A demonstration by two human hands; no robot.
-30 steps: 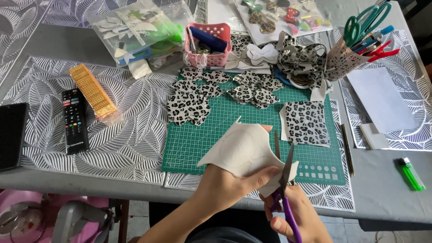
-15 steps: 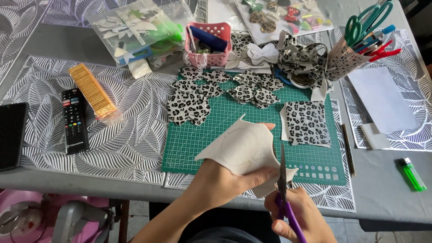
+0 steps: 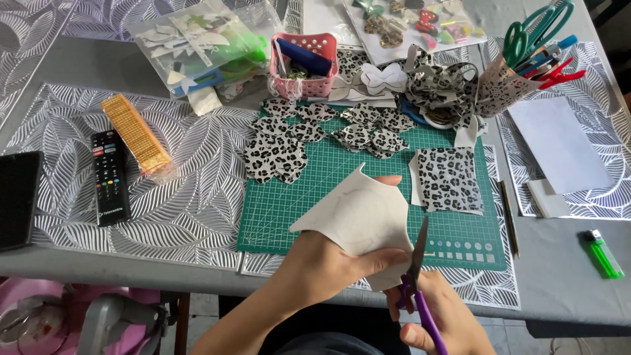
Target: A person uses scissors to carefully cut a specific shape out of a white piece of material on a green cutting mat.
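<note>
My left hand (image 3: pixel 328 266) grips a pale beige sheet of material (image 3: pixel 358 213) with a faint traced outline, holding it above the near edge of the green cutting mat (image 3: pixel 296 204). In my right hand (image 3: pixel 444 322) are purple-handled scissors (image 3: pixel 417 276), their blades pointing up into the sheet's right edge. A square leopard-print piece (image 3: pixel 449 179) lies on the mat to the right. Several cut leopard-print shapes (image 3: pixel 276 154) are heaped at the mat's far side.
A black remote (image 3: pixel 108 176), a gold strip (image 3: pixel 137 133) and a dark phone (image 3: pixel 16 200) lie at the left. A pink basket (image 3: pixel 303 66), plastic bags (image 3: pixel 197 43) and a cup of pens and scissors (image 3: pixel 506 82) stand at the back. A green lighter (image 3: pixel 603 253) lies right.
The scissors have moved up along the sheet's right edge, and my left hand has turned the sheet slightly.
</note>
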